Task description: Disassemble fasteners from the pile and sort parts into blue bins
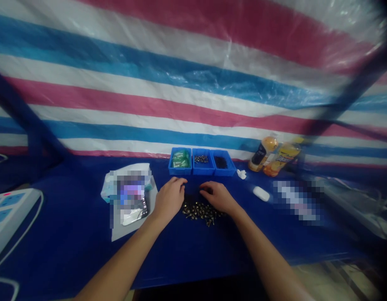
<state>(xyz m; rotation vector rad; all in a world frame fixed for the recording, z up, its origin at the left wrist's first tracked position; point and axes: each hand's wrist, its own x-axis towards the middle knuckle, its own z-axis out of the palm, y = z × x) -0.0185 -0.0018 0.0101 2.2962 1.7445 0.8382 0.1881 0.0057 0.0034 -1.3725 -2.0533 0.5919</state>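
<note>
A loose pile of small brass-coloured metal pieces, like screws or fittings (201, 212), lies on the blue tabletop. My left hand (171, 196) hovers by the pile's left side, palm down, fingers loosely bent and slightly apart. Across from it, my right hand (220, 195) reaches over the right part of the pile, with a gap between thumb and index finger. Neither hand shows anything held. Behind the hands stand three blue bins: one with green packets (180, 159), one with small metal pieces (201, 159), and one with dark small parts (221, 162).
Left of my hands, a phone (137, 213) lies on white paper (127, 233) near a tissue box (108, 188). At right are two drink bottles (262, 154), crumpled tissue (241, 174) and a white case (261, 193). A power strip (14, 213) sits far left. Striped sheeting (180, 96) hangs behind.
</note>
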